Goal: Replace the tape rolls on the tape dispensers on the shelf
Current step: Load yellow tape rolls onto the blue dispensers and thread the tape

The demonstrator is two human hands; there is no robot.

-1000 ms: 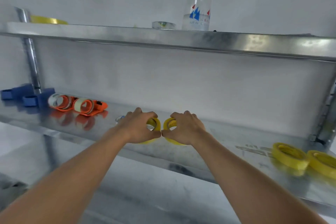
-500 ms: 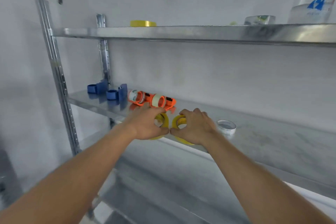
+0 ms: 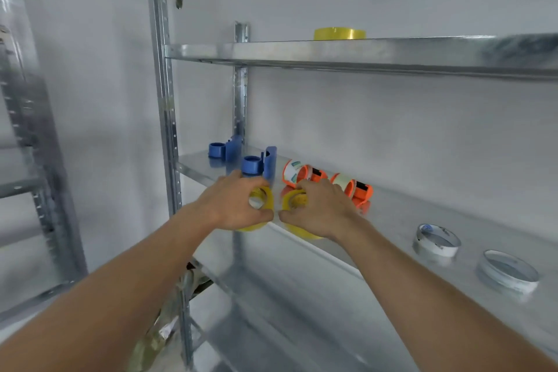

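You've got each hand pinching a yellow roll, left hand (image 3: 234, 205) and right hand (image 3: 320, 210), at the shelf (image 3: 401, 214) front edge; they're probably light and stiff, so hold the rims.

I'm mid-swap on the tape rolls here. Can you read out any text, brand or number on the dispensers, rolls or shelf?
No text can be read in this view.
Left orange tape dispenser: the white roll in it carries a greenish print, too blurred to read.
Right orange tape dispenser: pale label, nothing legible.
Nearly empty white tape core: blue marks on the rim, too small to read.
Blue tape dispensers: no marking visible.
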